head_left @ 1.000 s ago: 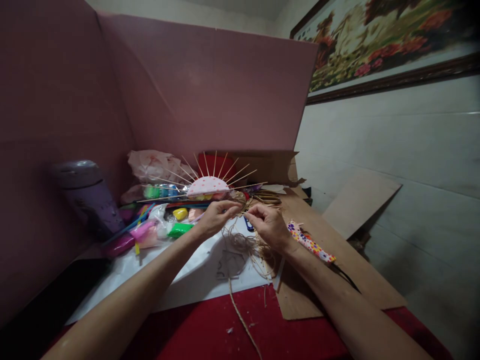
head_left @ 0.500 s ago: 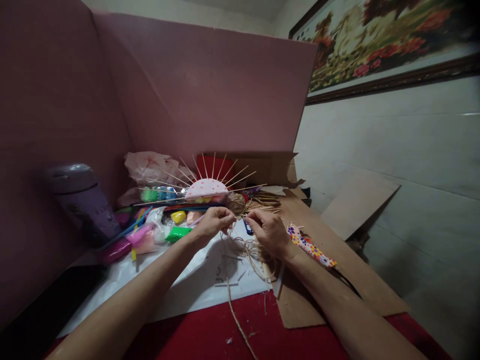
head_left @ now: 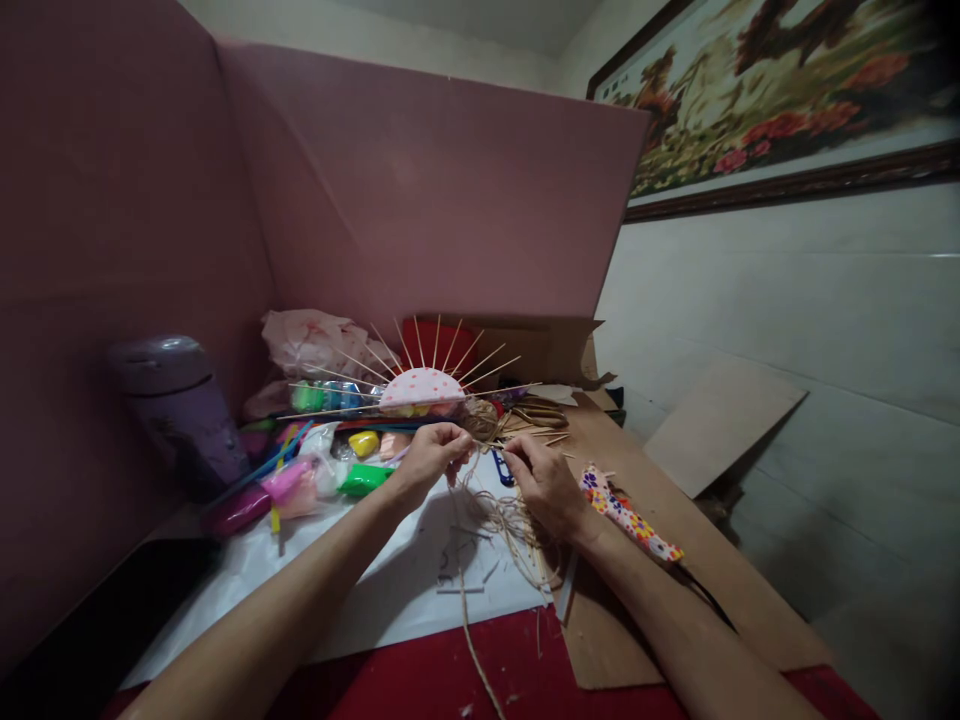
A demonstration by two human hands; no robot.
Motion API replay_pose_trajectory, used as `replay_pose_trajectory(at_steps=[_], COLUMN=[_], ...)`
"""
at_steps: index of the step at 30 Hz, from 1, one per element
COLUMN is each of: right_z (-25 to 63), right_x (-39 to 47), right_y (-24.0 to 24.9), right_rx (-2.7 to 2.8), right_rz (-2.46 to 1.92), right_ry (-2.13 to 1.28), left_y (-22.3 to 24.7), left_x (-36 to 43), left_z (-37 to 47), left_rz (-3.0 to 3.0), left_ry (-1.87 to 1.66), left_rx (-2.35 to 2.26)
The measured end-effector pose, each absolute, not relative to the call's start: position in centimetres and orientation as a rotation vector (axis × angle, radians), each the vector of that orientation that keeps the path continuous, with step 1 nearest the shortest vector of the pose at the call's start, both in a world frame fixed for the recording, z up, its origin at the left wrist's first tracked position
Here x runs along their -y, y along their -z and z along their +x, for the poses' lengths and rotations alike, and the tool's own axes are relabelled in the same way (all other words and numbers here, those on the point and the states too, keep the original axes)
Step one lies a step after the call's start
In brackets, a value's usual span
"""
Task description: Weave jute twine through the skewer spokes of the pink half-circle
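Note:
My left hand (head_left: 439,462) is closed in a pinch on a thin strand of twine (head_left: 471,640), which hangs below it and runs to the front edge. My right hand (head_left: 549,487) is pinched too, a short gap away, and a fine strand seems to stretch between the fingertips. Below both hands lies a loose tangle of twine (head_left: 510,520). A blue-framed cutter-like tool (head_left: 503,468) lies just behind the right fingertips. Beyond the hands stands a pink dotted half-round piece (head_left: 422,388) with thin sticks fanning out from its edge.
On the left stand a purple bottle (head_left: 184,415) and bags of coloured clay, including a green pack (head_left: 366,480). A ball of twine (head_left: 482,418) and loose sticks lie behind. Cardboard (head_left: 720,590) and a flower-patterned strip (head_left: 634,520) are to the right, white paper (head_left: 375,600) in front.
The whole view has shifted slightly. My right hand has drawn a little to the right, so the gap between the two hands is wider.

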State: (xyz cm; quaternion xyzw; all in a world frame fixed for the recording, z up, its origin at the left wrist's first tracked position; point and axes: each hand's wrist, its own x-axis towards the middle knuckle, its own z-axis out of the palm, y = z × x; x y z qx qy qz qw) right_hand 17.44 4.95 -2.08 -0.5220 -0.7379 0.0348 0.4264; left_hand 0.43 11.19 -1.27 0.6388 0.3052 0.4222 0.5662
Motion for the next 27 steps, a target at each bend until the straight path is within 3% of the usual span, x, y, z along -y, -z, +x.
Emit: replay_pose_trajectory(at_steps=[10, 27], right_z=[16.7, 16.7], right_x=[-5.0, -4.5], right_y=[2.5, 1.8], right_rx=[1.666, 1.728], right_rz=[-1.162, -1.229], right_ry=[-0.471, -0.171], left_y=[1.5, 1.2], left_x=[-10.4, -9.9], left_z=[1.2, 0.9], left_rz=[1.53, 1.382], left_ry=[-0.878, -0.741], left_rx=[-0.69, -0.653])
